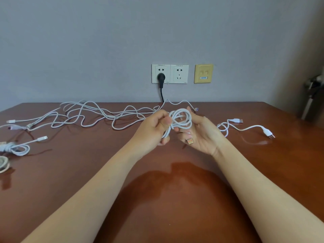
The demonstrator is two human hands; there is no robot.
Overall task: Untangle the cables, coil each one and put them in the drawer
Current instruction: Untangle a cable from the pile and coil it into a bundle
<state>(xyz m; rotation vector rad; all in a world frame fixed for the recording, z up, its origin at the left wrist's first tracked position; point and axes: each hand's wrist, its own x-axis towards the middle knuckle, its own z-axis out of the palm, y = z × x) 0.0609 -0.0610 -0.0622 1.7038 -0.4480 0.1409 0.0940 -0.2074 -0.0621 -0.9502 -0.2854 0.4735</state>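
Observation:
Above the middle of the table, both my hands hold a small coil of white cable (182, 118). My left hand (154, 130) grips the cable, thumb and fingers curled round its strands. My right hand (201, 134) cups the coil's loops, fingers bent behind them; a USB plug (189, 141) shows at its fingertips. A long tangle of white cables (91, 114) sprawls across the table's far left and centre. A short white cable (245, 128) with USB plugs lies to the right. No drawer is in view.
A coiled white cable (16, 148) and a pale ring-shaped roll (3, 163) lie at the left edge of the brown table (157, 199). Wall sockets (170, 73) with a black plug (161, 79) stand behind. A metal door handle (313, 85) is at right.

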